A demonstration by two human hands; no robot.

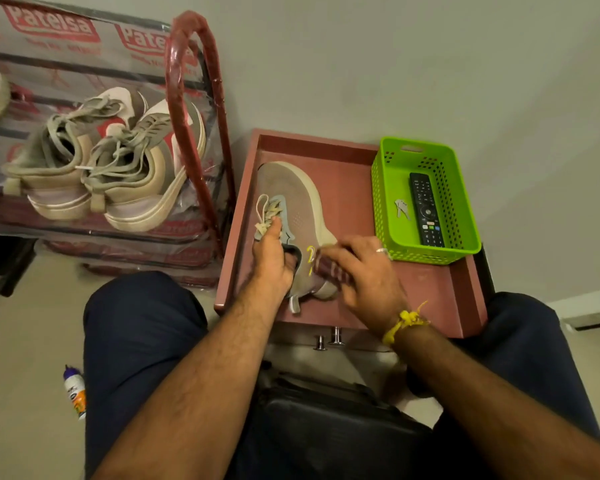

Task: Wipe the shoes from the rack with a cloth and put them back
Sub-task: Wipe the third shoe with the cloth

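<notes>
On the pink counter (430,282), beside the shoe rack (187,109), a grey shoe (291,202) is lying toe away from the person, evidently placed there to give a firm surface for wiping. The left hand (274,258) is steadying it, fingers hooked into the collar and thumb resting on the laces. The right hand (364,271) is pressing a dark striped cloth (329,268) against the heel side, grip curled round it. Another pair (111,168) is waiting on the rack, apparently unwiped.
</notes>
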